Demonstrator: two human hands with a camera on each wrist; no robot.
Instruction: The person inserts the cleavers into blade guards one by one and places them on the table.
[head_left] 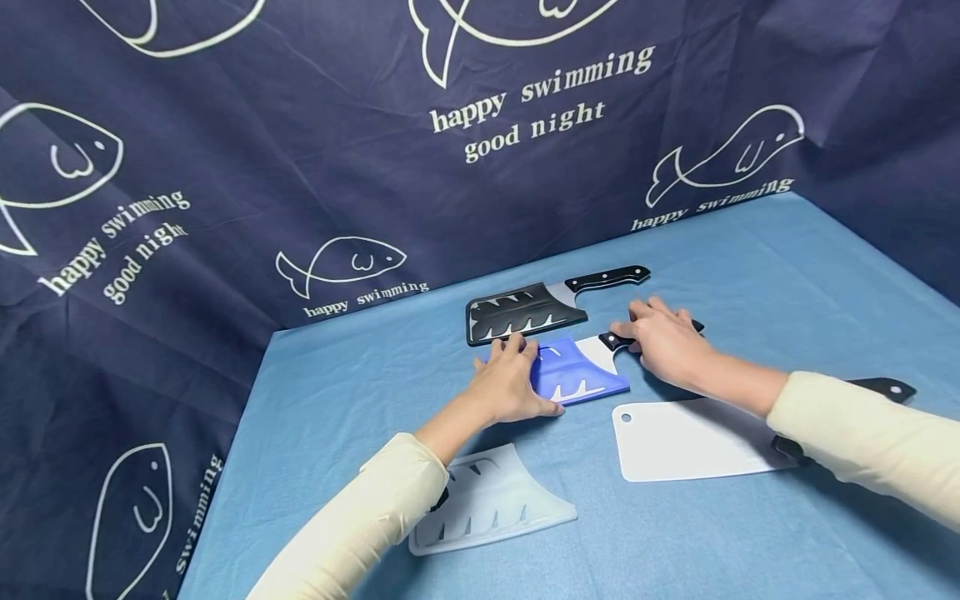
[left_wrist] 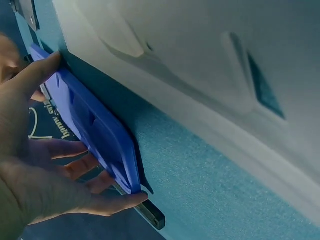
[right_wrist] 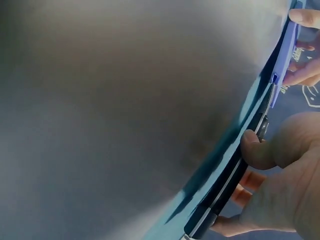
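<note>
In the head view my left hand (head_left: 512,385) holds a blue blade cover (head_left: 573,372) across its left part, thumb at the near edge and fingers at the far one. The cover sits over the blade of a cleaver, whose bare metal (head_left: 597,353) shows at the cover's right end. My right hand (head_left: 671,346) grips this cleaver's black handle (right_wrist: 222,192), with the thumb on its near side in the right wrist view. The left wrist view shows the blue cover (left_wrist: 95,125) between my left thumb and fingers. Most of the blade is hidden inside the cover.
Behind lies another cleaver in a black cover (head_left: 525,315). A translucent white cover (head_left: 495,504) lies nearer, partly under my left sleeve. At the right is a large bare cleaver (head_left: 690,442), its handle partly hidden by my right forearm. A dark printed cloth (head_left: 360,158) hangs behind.
</note>
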